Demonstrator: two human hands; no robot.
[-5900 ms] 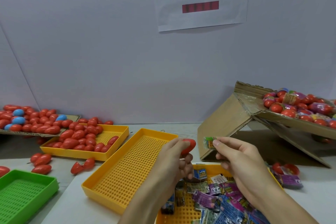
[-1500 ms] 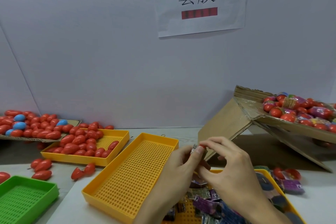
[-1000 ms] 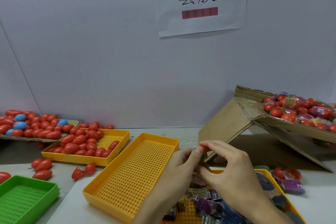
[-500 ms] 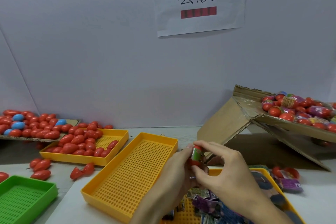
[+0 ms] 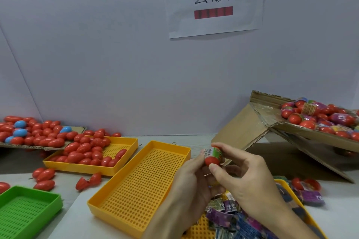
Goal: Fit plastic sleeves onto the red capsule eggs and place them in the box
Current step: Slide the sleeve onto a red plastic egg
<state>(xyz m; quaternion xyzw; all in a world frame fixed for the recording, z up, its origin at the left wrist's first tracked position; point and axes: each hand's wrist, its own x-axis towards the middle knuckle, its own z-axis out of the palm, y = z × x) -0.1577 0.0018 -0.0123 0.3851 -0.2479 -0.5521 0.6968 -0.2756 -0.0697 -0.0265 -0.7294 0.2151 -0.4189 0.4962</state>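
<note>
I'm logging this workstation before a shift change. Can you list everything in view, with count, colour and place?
Sleeved red capsule egg: one, red with a green printed sleeve, held between both hands at centre.
Empty perforated yellow tray: one, centre.
Yellow tray of bare red eggs: one, left of centre.
Loose red eggs: several, on the table at left.
Flat cardboard sheet with eggs: one, far left, mostly red eggs, a few blue.
Green perforated tray: one, bottom left.
Yellow tray of printed plastic sleeves: one, bottom right, mostly purple and blue.
Tilted cardboard box: one, brown, right, holding sleeved eggs.
Paper wall sign: one, white, top.
Left hand: grip on the egg.
Right hand: grip on the egg.
</note>
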